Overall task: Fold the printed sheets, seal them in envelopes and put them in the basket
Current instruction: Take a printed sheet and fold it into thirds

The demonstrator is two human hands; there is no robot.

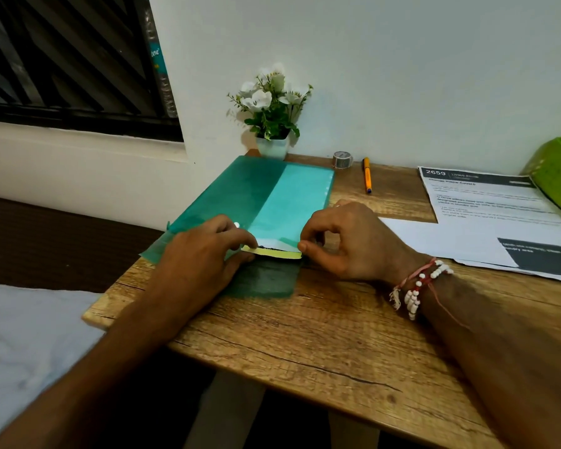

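Note:
A translucent green envelope [285, 202] lies on the wooden desk [321, 335], with a folded white sheet showing through its right half. Its open flap [269, 280] lies flat toward me. Along the mouth runs a pale yellow adhesive strip [272, 252]. My left hand [201, 254] pinches the strip's left end and presses the envelope down. My right hand [347, 241] pinches the strip's right end between thumb and forefinger. Printed sheets [486, 222] lie on the desk at the right. A green basket [557, 176] shows partly at the right edge.
A small white pot of white flowers [272, 108] stands against the wall behind the envelope. A roll of tape [343, 159] and an orange pen [367, 175] lie at the back of the desk. A bed with pale sheet [30, 345] is left of the desk.

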